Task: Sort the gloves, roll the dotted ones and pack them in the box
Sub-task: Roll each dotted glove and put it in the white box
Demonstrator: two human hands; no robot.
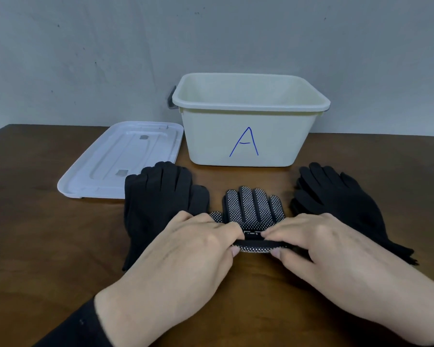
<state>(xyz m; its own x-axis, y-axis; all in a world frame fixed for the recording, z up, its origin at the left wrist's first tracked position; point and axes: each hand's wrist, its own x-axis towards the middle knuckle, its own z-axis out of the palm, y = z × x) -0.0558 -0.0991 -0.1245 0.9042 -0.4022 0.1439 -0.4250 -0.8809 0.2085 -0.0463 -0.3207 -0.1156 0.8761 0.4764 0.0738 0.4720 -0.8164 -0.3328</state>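
Observation:
A black glove with white dots (253, 206) lies flat in the middle of the table, fingers pointing toward the box. Its cuff end is folded over into a short roll at the near edge. My left hand (196, 244) pinches the left part of that roll, fingers curled over it and thumb under. My right hand (318, 246) pinches the right part the same way. A cream box (251, 136) marked with a blue "A" stands open behind the glove. Plain black gloves lie in a pile on the left (158, 201) and another on the right (336, 199).
The box's white lid (120, 159) lies upside down on the wooden table (35, 221), left of the box. A grey wall rises right behind the table's far edge.

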